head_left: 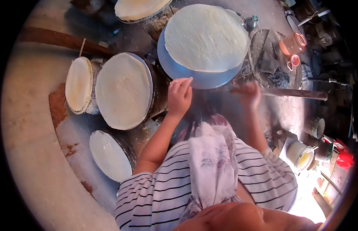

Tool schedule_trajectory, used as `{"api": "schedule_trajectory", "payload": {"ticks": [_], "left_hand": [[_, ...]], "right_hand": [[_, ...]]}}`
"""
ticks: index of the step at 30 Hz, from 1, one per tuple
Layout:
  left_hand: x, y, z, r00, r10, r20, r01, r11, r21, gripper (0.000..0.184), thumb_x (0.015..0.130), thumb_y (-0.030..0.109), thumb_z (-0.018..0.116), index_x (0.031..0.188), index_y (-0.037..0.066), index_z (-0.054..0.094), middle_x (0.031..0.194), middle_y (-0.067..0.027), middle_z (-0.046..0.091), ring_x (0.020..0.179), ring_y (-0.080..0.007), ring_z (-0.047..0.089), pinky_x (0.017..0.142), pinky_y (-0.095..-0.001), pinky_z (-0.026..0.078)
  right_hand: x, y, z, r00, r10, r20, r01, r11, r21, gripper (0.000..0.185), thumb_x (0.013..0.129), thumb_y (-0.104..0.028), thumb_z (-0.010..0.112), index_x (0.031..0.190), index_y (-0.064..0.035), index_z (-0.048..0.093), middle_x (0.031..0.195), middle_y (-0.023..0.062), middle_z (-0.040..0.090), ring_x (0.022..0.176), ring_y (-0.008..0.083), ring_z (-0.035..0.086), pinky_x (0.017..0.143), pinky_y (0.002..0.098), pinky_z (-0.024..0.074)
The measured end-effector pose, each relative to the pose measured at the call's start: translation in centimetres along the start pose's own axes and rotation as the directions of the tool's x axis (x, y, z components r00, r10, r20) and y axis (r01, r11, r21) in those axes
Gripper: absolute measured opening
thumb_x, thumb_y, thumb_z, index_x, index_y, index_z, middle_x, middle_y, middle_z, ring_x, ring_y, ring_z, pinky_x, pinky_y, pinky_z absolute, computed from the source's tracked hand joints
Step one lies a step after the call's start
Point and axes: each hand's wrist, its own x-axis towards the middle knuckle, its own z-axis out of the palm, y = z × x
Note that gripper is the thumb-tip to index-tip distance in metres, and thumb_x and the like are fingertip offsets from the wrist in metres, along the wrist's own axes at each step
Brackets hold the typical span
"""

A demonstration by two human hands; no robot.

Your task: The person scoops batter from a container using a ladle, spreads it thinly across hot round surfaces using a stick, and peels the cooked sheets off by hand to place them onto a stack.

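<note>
the right hand grips a wooden stick, as far as i can tell through blur; the left hand, loosely curled and empty, is by the blue disc. a careless swing could tear the dough sheet lying on that disc.

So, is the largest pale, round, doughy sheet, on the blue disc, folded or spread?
Spread: the sheet lies in one broad round, the disc showing past its near edge.
</note>
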Motion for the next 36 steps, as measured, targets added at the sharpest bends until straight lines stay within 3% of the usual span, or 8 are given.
{"api": "schedule_trajectory", "payload": {"ticks": [9, 13, 15, 20, 21, 24, 30, 36], "left_hand": [[-4.6, -0.1, -4.5, 0.991, -0.123, -0.049, 0.127, 0.990, 0.069, 0.024, 0.074, -0.001, 0.059, 0.097, 0.005, 0.064, 0.089, -0.0101, 0.060, 0.086, -0.0309, 0.056, 0.078, -0.0413, 0.044], [-6.0, -5.5, -9.2, 0.964, -0.118, -0.240, 0.202, 0.908, 0.367, 0.023, 0.077, 0.004, 0.059, 0.100, 0.005, 0.062, 0.093, -0.0109, 0.061, 0.089, -0.0329, 0.055, 0.080, -0.0430, 0.044], [-6.6, -10.8, -13.1, 0.897, -0.221, -0.382, 0.408, 0.747, 0.526, 0.028, 0.078, 0.007, 0.058, 0.106, 0.005, 0.060, 0.097, -0.0126, 0.060, 0.092, -0.0340, 0.054, 0.082, -0.0440, 0.044], [-8.7, -27.9, -22.3, 0.721, -0.436, -0.538, 0.690, 0.388, 0.611, 0.042, 0.081, 0.015, 0.056, 0.122, 0.007, 0.052, 0.111, -0.0188, 0.059, 0.106, -0.0357, 0.053, 0.090, -0.0449, 0.042], [-8.7, -31.1, -22.8, 0.728, -0.392, -0.562, 0.683, 0.340, 0.647, 0.043, 0.081, 0.017, 0.055, 0.124, 0.008, 0.051, 0.110, -0.0203, 0.059, 0.104, -0.0361, 0.054, 0.086, -0.0464, 0.044], [-6.8, -34.0, -24.1, 0.455, -0.784, -0.422, 0.868, 0.283, 0.409, 0.041, 0.082, 0.020, 0.054, 0.122, 0.010, 0.054, 0.105, -0.0205, 0.062, 0.099, -0.0363, 0.059, 0.083, -0.0468, 0.046], [-7.9, -34.2, -25.2, 0.561, -0.679, -0.475, 0.828, 0.479, 0.292, 0.025, 0.081, 0.019, 0.056, 0.100, 0.006, 0.065, 0.086, -0.0184, 0.065, 0.081, -0.0355, 0.062, 0.071, -0.0452, 0.050], [-6.6, -27.0, -29.4, 0.492, -0.463, -0.737, 0.722, 0.690, 0.048, 0.016, 0.084, 0.017, 0.061, 0.088, 0.001, 0.063, 0.084, -0.0142, 0.062, 0.081, -0.0269, 0.059, 0.073, -0.0364, 0.047]], "right_hand": [[2.5, 2.4, 2.7, 0.994, 0.107, -0.028, -0.105, 0.993, 0.045, 0.027, 0.086, -0.024, 0.057, 0.063, -0.0132, 0.047, 0.054, 0.0014, 0.042, 0.054, 0.0154, 0.042, 0.056, 0.0301, 0.0347], [-1.3, -2.7, 7.2, 0.941, -0.331, -0.074, 0.130, 0.552, -0.824, 0.029, 0.093, -0.029, 0.051, 0.081, -0.0052, 0.063, 0.055, 0.0006, 0.049, 0.048, 0.0107, 0.043, 0.040, 0.0246, 0.0317], [0.0, -2.1, 7.5, 0.885, -0.211, 0.416, 0.464, 0.488, -0.739, 0.028, 0.090, -0.028, 0.058, 0.078, -0.0039, 0.063, 0.051, -0.0030, 0.041, 0.044, 0.0092, 0.036, 0.041, 0.0249, 0.0273], [-6.4, 11.1, 22.0, 0.608, 0.401, 0.685, 0.758, -0.040, -0.650, 0.029, 0.073, -0.023, 0.072, 0.077, 0.0023, 0.059, 0.069, 0.0136, 0.062, 0.062, 0.0224, 0.058, 0.060, 0.0369, 0.0446], [-6.4, 15.5, 23.8, 0.492, 0.417, 0.764, 0.757, 0.230, -0.612, 0.028, 0.070, -0.019, 0.073, 0.082, 0.0032, 0.061, 0.083, 0.0173, 0.063, 0.077, 0.0249, 0.062, 0.070, 0.0359, 0.0468], [-4.2, 26.6, 28.9, 0.057, 0.358, 0.932, 0.996, 0.042, -0.077, 0.025, 0.067, -0.013, 0.067, 0.083, 0.0024, 0.054, 0.098, 0.0215, 0.057, 0.103, 0.0375, 0.051, 0.083, 0.0404, 0.0442], [-6.5, 30.8, 32.1, 0.218, 0.476, 0.852, 0.968, -0.215, -0.127, 0.019, 0.077, -0.016, 0.059, 0.084, 0.0002, 0.052, 0.094, 0.0207, 0.057, 0.092, 0.0387, 0.054, 0.077, 0.0455, 0.0442], [-13.4, 23.7, 32.2, 0.105, 0.126, 0.986, 0.992, 0.053, -0.113, 0.007, 0.077, -0.006, 0.057, 0.080, -0.0007, 0.053, 0.080, 0.0158, 0.054, 0.073, 0.0377, 0.052, 0.065, 0.0404, 0.0444]]}}
